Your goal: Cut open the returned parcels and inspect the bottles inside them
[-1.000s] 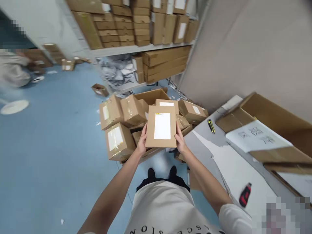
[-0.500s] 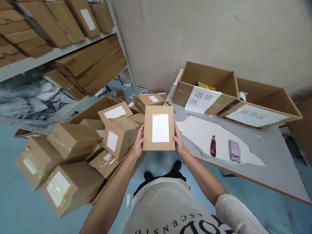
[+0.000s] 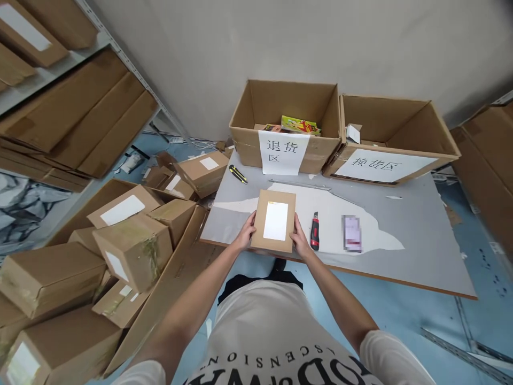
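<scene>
A flat brown cardboard box [image 3: 259,222] with a white label is held between both hands at the table's front edge. My left hand [image 3: 246,232] grips its left side, and my right hand [image 3: 300,236] grips the right side. Whether the box rests on the table [image 3: 417,267] or hovers just over it, I cannot tell. Just right of my right hand lies a red and black box cutter [image 3: 315,232] on white paper. A blurred-out purple item [image 3: 352,234] lies farther right. A yellow and black box cutter [image 3: 238,174] is at the table's back left.
Two open cartons with handwritten signs, the left carton [image 3: 240,141] and the right carton [image 3: 444,144], stand along the table's back; colourful packets [image 3: 300,125] lie in the left one. A large bin [image 3: 188,267] heaped with parcels [image 3: 132,246] stands left. Shelving [image 3: 96,48] is beyond it.
My view has swung right toward the table. Both hands have carried the cardboard box from beside the parcel bin to the table's front edge.
</scene>
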Demonstrator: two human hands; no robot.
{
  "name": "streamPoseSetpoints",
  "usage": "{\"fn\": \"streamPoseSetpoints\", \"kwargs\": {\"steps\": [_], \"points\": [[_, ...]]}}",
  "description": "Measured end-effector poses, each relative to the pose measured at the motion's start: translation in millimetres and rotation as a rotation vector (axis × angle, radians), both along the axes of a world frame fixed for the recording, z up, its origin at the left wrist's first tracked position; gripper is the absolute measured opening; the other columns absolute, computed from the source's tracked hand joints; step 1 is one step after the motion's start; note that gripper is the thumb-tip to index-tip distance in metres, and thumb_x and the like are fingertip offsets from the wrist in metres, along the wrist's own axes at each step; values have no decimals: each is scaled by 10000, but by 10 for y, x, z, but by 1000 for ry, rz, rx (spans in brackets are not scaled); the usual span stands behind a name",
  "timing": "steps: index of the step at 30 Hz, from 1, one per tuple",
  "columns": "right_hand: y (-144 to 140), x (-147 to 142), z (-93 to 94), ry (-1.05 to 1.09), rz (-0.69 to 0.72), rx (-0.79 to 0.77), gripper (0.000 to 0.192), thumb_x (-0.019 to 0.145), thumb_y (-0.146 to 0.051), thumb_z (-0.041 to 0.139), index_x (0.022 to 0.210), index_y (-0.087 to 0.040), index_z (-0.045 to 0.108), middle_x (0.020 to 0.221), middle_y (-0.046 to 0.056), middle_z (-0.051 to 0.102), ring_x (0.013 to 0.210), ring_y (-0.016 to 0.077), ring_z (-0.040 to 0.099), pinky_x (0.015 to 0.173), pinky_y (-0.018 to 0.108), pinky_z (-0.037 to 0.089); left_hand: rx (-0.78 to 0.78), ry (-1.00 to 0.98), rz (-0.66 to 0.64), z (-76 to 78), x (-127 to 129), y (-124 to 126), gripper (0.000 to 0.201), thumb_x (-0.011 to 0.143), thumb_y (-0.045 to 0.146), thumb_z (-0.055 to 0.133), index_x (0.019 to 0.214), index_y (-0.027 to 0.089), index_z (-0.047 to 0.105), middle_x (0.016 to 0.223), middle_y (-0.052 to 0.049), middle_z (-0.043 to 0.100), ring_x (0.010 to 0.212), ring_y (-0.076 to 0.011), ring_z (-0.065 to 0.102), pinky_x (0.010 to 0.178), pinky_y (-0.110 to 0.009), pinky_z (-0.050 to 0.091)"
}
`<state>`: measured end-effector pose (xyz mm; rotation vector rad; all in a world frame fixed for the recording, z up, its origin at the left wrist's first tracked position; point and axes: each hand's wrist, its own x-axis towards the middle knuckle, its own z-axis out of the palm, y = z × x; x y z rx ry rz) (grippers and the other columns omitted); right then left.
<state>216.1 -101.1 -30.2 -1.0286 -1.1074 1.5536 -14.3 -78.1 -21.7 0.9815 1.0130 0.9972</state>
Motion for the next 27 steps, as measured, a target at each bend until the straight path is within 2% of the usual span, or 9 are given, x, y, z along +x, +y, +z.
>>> {"fn": "streamPoseSetpoints", "kwargs": {"steps": [5,10,16,20,22,27], "points": [[61,183,-210,-98,-18,-27,870,833,-586,474,1501,-248,31,1565,-26,57,1437,176,84,1175,366,102,-42,14,37,-277,243,106,693,731,301,475,1399,159,360,1461,-64,386,1359,-288,305,1125,-416,246],[158,211,-360,-201,-4,-33,945,811,-684,423,1501,-202,-8,1570,20,21,1440,177,57,1175,358,61,-63,39,105,-443,306,207,590,774,347,473,1337,173,435,1410,-65,449,1331,-287,341,1115,-427,250],[236,157,-482,-265,-32,-47,941,817,-683,411,1502,-191,-7,1572,36,52,1438,179,91,1172,347,86,-135,49,76,-484,256,332,506,823,356,482,1305,207,460,1361,-67,493,1274,-281,416,1081,-433,304],[253,111,-524,-260,-74,-82,892,823,-656,430,1502,-216,55,1563,35,141,1424,179,166,1166,356,132,-206,61,22,-467,211,377,464,837,342,485,1283,216,462,1361,-71,498,1271,-272,429,1072,-449,320],[262,94,-517,-233,-102,-129,876,814,-643,454,1498,-235,90,1555,30,180,1417,182,196,1163,364,149,-236,56,-21,-482,196,389,462,836,316,490,1285,217,447,1393,-76,470,1283,-267,423,1070,-455,324],[280,71,-424,-146,-159,-250,921,761,-579,570,1494,-249,120,1539,36,232,1403,192,243,1158,365,189,-186,6,-94,-576,166,437,513,787,246,564,1277,193,424,1459,-112,381,1347,-248,348,1102,-427,289]]}}
